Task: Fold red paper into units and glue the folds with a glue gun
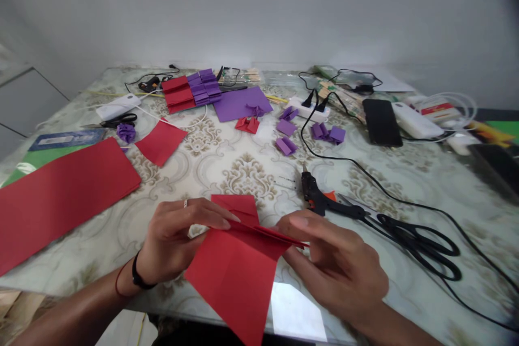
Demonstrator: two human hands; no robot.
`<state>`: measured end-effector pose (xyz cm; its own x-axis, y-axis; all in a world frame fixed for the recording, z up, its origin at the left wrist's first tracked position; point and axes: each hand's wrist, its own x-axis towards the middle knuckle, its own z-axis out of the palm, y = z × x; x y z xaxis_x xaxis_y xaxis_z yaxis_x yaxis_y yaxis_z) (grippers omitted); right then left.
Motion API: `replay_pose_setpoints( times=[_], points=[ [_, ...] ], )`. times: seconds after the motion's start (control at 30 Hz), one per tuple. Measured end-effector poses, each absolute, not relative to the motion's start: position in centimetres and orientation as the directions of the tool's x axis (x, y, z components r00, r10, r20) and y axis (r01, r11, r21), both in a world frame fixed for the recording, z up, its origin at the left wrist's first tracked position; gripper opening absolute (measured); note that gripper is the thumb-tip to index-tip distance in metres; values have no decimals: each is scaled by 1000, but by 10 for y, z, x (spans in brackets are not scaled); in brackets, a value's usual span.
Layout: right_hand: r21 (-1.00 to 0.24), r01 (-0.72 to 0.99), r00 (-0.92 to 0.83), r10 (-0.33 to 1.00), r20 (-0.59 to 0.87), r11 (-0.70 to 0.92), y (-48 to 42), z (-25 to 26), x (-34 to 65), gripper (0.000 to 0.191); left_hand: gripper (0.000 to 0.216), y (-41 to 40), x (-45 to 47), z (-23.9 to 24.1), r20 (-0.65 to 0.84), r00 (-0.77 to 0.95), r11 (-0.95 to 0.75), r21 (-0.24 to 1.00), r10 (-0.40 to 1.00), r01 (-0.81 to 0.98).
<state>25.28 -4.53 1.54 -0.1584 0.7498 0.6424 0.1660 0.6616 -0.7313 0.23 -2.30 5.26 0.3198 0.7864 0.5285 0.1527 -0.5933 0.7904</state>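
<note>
A sheet of red paper point(239, 273) with a raised fold is held between both hands above the table's front edge. My left hand point(182, 232), wearing a ring, pinches the left end of the fold. Closed on the right end of that fold is my right hand point(334, 259), its thumb below and fingers above. Just behind the fold shows another red paper part point(235, 203); whether it joins the held sheet I cannot tell. To the right of my hands lie a black hot glue gun point(318, 194) and black-handled scissors point(421, 243).
Large red sheets point(68, 194) lie at left, near a small red square point(161, 142). Folded purple pieces point(286, 145) and a red-and-purple pleated piece point(191, 91) sit farther back. A black cord point(365, 167) runs from a power strip point(310, 110) across the right side, past a phone point(382, 122).
</note>
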Motion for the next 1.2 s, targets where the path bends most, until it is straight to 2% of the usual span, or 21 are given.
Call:
replay_pose_setpoints(
  times=[0.13, 0.2, 0.3, 0.43, 0.7, 0.9, 1.03, 1.1, 1.2],
  points=[
    [-744, 100, -177, 747, 641, 661, -42, 17, 253, 71, 9, -24, 0, 53, 546, 294, -604, 780, 784, 164],
    [-762, 89, -194, 762, 618, 641, -38, 24, 252, 62, 11, -24, -1, 54, 525, 294, -581, 800, 799, 149],
    [-790, 137, -286, 788, 546, 597, -32, 34, 251, 42, 12, -25, -2, 53, 524, 315, -584, 800, 791, 138],
    [-786, 194, -408, 777, 479, 587, -28, 39, 252, 34, 9, -23, -3, 53, 560, 391, -651, 745, 730, 149],
    [-631, 246, -420, 668, 614, 735, -32, 38, 254, 26, 16, -26, -2, 54, 643, 362, -725, 669, 675, 163],
    [-482, 284, -445, 559, 699, 829, -33, 31, 262, 33, 35, -26, -6, 44, 564, 383, -667, 710, 731, 227],
    [-425, 281, -507, 509, 696, 861, -31, 33, 265, 34, 21, -25, -8, 51, 531, 455, -678, 686, 715, 264],
    [-414, 302, -534, 512, 673, 859, -31, 35, 267, 34, 24, -22, -10, 57, 432, 485, -584, 782, 760, 218],
    [-364, 353, -538, 505, 675, 862, -30, 37, 269, 33, 26, -18, -15, 62, 198, 523, -275, 959, 829, 72]
  ],
)
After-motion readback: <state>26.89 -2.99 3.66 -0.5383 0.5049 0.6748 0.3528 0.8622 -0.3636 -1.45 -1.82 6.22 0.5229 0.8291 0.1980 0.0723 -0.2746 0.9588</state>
